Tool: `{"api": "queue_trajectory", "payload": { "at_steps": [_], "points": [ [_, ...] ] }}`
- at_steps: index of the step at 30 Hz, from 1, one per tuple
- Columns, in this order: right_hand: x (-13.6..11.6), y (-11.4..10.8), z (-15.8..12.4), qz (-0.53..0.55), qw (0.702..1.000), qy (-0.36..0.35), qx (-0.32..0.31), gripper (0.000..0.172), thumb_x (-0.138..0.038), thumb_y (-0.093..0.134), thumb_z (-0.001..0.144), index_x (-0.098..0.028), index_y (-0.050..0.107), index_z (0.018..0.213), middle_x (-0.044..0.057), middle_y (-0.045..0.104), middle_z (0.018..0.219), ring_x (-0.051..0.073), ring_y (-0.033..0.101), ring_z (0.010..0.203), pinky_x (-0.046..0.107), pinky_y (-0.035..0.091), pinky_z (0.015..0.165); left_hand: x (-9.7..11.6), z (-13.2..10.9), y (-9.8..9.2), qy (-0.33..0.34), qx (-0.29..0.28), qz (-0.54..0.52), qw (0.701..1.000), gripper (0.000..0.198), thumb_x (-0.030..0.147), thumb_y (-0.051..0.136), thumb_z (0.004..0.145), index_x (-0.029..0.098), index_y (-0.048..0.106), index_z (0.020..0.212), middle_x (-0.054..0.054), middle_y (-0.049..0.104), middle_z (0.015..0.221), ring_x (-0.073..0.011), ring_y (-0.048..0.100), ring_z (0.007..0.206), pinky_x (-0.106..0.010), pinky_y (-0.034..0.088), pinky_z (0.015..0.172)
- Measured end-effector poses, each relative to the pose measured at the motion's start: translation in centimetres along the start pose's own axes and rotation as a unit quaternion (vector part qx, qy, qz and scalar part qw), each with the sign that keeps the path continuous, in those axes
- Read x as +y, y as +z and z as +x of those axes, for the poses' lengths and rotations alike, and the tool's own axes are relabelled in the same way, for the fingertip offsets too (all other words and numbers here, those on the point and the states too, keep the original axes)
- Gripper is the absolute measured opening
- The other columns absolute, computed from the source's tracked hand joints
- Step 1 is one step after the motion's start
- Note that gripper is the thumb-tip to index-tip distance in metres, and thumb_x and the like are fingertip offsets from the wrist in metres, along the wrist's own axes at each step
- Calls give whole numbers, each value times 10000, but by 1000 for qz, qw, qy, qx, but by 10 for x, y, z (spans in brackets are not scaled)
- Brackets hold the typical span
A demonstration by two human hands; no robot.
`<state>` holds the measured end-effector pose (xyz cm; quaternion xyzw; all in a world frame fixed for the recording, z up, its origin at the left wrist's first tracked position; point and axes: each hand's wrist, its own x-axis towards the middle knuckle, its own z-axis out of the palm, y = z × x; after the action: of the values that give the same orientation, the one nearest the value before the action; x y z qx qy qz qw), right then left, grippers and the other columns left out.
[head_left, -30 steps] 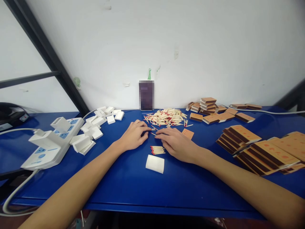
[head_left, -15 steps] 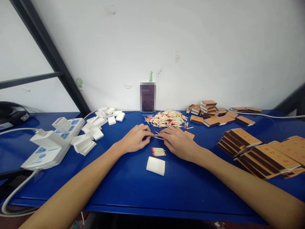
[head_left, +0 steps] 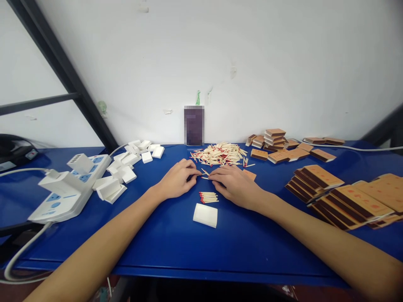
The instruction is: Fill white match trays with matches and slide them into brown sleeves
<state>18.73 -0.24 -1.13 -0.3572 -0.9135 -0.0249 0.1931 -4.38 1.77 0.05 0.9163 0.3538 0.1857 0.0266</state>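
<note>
Two or three loose matches lie between my hands, their right ends at the fingertips of my right hand. Its fingers are bent and closed on a match there, though the grip is partly hidden. My left hand is beside their left ends, thumb and forefinger slightly apart, with nothing seen between them. Nearer me is a small row of matches, red heads to the left. Below that row rests a white matchbox tray. Behind the hands spreads a heap of matches.
White matchbox trays lie in a pile at left, beside a power strip with plugged chargers. Orange matchbox sleeves are stacked back right; more sleeves sit near right. One sleeve lies behind my right hand. A pixelated dark panel stands at the wall.
The fingertips of my two hands have drawn slightly apart. My left thumb and forefinger have parted, and the loose matches between the hands show more clearly.
</note>
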Motion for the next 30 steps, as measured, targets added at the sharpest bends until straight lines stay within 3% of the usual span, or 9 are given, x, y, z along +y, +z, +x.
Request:
{"api": "queue_trajectory", "payload": {
  "at_steps": [5, 17, 30],
  "points": [
    [0, 1, 1, 13, 1000, -5, 8, 272, -159, 492, 945, -157, 723, 1087, 102, 727, 1086, 241, 638, 992, 430, 497, 882, 2, 2, -3, 35, -15, -12, 999, 317, 131, 458, 911, 195, 706, 1099, -70, 647, 1218, -228, 546, 1135, -436, 443, 999],
    [-4, 0, 0, 19, 1000, -24, 9, 286, -144, 491, 941, -160, 720, 1112, 92, 726, 1120, 243, 646, 1014, 432, 496, 890, 3, 1, -3, 14, -34, 5, 999, 354, 183, 435, 938, 194, 661, 1210, -85, 615, 1133, -229, 521, 1071, -405, 425, 975],
    [-4, -1, 1, 9, 1000, -17, 2, 223, -161, 520, 938, -180, 742, 943, 63, 752, 1035, 232, 656, 956, 397, 475, 842, 0, 0, -1, -21, -56, 34, 998, 423, 296, 398, 968, 181, 588, 1328, -103, 526, 1089, -248, 461, 1014, -417, 405, 930]
  ]
}}
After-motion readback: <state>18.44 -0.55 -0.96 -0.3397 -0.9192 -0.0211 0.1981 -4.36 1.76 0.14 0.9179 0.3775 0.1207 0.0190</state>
